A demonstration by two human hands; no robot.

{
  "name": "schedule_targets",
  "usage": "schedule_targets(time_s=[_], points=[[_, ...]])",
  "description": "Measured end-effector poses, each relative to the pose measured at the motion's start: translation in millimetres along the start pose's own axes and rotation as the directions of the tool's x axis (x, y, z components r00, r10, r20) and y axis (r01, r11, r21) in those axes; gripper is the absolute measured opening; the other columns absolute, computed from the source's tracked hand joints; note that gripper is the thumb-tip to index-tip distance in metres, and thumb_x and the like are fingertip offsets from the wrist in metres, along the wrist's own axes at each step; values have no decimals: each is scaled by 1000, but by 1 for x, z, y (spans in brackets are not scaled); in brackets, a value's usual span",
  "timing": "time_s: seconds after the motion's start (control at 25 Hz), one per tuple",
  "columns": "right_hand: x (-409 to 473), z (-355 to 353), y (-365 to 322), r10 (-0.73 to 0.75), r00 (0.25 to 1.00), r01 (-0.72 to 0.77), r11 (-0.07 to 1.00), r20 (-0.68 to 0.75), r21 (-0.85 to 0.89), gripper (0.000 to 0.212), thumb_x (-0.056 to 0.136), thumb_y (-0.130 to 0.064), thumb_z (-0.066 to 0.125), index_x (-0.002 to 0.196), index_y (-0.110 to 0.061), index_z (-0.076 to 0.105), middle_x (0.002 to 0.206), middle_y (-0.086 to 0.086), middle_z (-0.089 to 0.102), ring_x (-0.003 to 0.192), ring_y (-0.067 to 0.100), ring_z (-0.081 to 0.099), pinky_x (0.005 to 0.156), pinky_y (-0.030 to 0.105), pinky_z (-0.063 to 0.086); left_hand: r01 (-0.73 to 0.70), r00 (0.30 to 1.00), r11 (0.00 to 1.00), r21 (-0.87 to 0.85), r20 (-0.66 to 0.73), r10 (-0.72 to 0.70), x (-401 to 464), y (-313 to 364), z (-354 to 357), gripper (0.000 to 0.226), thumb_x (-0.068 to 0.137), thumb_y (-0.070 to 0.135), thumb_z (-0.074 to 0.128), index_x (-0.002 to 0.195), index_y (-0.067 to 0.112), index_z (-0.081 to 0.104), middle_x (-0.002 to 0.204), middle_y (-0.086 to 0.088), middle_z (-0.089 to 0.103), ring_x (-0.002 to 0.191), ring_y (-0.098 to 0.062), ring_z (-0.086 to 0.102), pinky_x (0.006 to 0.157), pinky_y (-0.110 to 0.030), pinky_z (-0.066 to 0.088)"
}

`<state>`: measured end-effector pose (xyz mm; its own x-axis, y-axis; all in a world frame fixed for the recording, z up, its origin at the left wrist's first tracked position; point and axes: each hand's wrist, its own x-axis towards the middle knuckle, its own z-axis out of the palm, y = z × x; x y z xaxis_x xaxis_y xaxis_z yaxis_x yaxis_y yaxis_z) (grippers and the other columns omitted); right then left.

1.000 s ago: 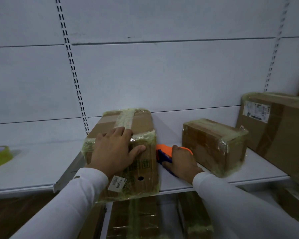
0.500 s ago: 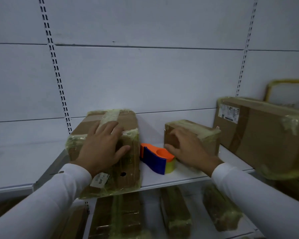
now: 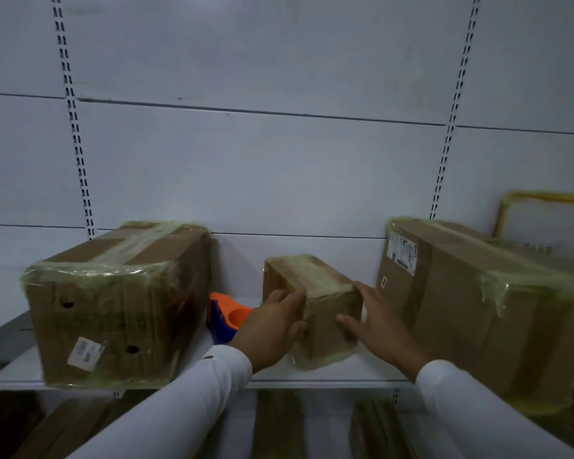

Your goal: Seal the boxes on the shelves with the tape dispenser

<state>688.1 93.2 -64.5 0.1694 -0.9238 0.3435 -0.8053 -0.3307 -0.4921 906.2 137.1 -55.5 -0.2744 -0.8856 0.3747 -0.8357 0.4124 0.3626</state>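
Lifted from the big carton (image 3: pixel 120 306) where it was pressed half a second ago, the left hand (image 3: pixel 272 326) is now laid against the left face of the small box (image 3: pixel 315 309), and the right hand (image 3: pixel 375 323) is brought from the box's top down to its right face. Both hands are held flat with fingers straight and only slightly spread, so the small box is pressed between the palms rather than gripped by curled fingers. This box is a compact brown cardboard cuboid, its top and lower edges covered in glossy, wrinkled yellowish tape, and it is set near the front edge of the smooth white shelf (image 3: pixel 345 376). Just left of it, partly hidden behind the left hand, the tape dispenser (image 3: pixel 226 319) is seen lying on the shelf: a curved orange plastic top over a dark blue body, touched by neither hand. The big carton at the left is banded with crinkled film along its top rim and bears two round holes and a white label on its front. At the right a larger box (image 3: pixel 471 313) is seen, smooth-sided, with a printed label and tape bunched at its corner. White sleeves (image 3: pixel 179 409) are worn on both arms. Perforated metal uprights are set into the matte white back panel (image 3: pixel 279 177).
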Motion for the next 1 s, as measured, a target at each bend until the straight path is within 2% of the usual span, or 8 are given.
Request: schedule_targets(time_s=[0.08,0.24,0.4,0.68,0.8,0.88,1.0], points=[[3,9,4,-16,998,19,999,-59,38,66,88,-45,64,142,-24,34,139,6,41,124,25,48,104,40,43,79,997,997,-18,-10,-79,16,3,8,51,96,32,50,144,29,33,139,-4,41,118,-26,50,102,-35,40],[20,12,7,-33,996,31,999,-84,-32,54,90,-38,63,137,-24,37,130,6,47,110,26,56,93,37,49,146,989,987,63,-22,-145,35,-4,6,51,95,24,51,144,26,37,130,-8,52,116,-28,50,98,-34,40],[39,17,1,-60,998,54,986,-33,-159,49,93,-30,59,136,-20,36,128,9,48,110,29,56,89,37,47,211,977,972,104,-19,-210,50,-21,7,54,95,25,50,146,31,33,130,-6,54,117,-28,51,97,-38,42],[49,32,4,-88,994,73,976,-62,-206,44,95,-36,55,133,-20,38,126,6,48,110,24,54,86,34,47,249,966,966,67,-88,-243,51,-38,20,55,99,25,43,148,37,22,133,-2,52,115,-25,52,94,-39,45],[49,27,3,-96,993,77,968,-67,-240,44,95,-38,55,132,-21,38,124,6,50,110,25,53,86,35,47,251,968,966,65,-37,-249,45,-31,21,69,96,23,48,150,38,8,147,2,39,119,-25,52,95,-39,47],[46,21,-2,-85,996,74,959,-31,-273,47,94,-40,55,133,-22,37,124,7,51,111,26,53,87,36,47,244,970,969,40,-8,-243,32,-25,19,80,94,24,53,150,39,-1,149,5,34,116,-24,54,92,-37,48],[44,8,-13,-86,996,86,932,16,-352,52,92,-43,56,136,-22,36,128,9,50,115,28,51,91,39,46,243,970,963,118,-23,-242,11,-17,2,70,94,32,53,150,32,12,149,2,35,126,-22,47,99,-36,44]])
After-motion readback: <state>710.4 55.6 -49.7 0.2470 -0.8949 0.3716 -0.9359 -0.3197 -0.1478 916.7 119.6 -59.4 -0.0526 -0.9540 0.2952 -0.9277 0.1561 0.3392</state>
